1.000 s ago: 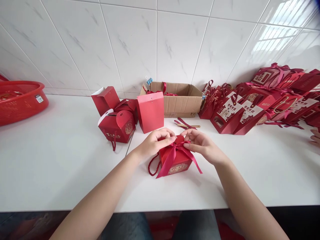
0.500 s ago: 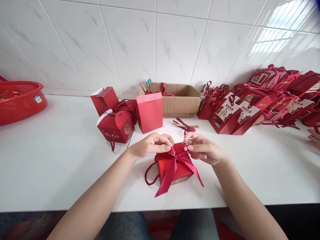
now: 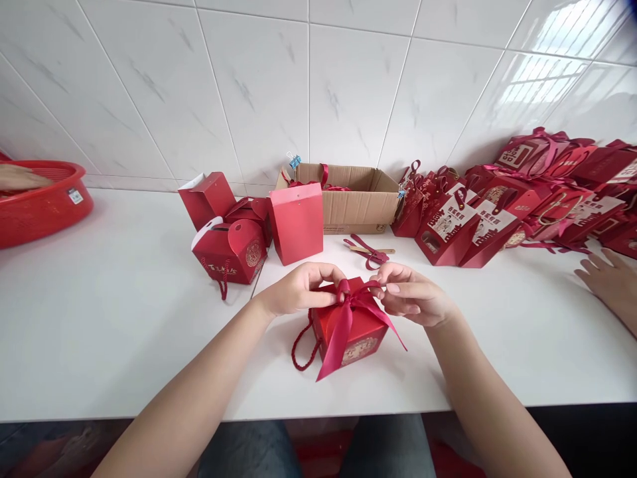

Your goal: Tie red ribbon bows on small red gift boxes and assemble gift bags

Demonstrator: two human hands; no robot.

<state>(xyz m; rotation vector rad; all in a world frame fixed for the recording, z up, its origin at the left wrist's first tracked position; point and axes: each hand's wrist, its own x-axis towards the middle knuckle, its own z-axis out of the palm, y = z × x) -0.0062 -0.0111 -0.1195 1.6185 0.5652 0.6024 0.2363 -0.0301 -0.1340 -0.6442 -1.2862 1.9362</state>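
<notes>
On the table in front of me stands a small red gift box (image 3: 365,332) with a gold print on its front and a red rope handle (image 3: 297,346) hanging at its left. A dark pink ribbon (image 3: 340,338) is tied in a bow on its top, its two tails falling over the front. My left hand (image 3: 303,289) pinches the bow's left loop between thumb and fingers. At the other side, my right hand (image 3: 415,294) is closed on the right loop with its fingertips. The knot sits between both hands.
Behind stand a plain red box (image 3: 297,222), a printed red box (image 3: 231,251) and a cardboard box (image 3: 361,209) holding ribbon. Flat straps (image 3: 368,251) lie nearby. Many red gift boxes (image 3: 547,179) are piled right. Another person's hand (image 3: 610,279) rests there; a hand (image 3: 22,178) reaches into the red basket (image 3: 44,209).
The gift box has tipped back a little, so more of its front print shows. My right hand has shifted slightly right along the loop. Other people's hands have come in at both sides.
</notes>
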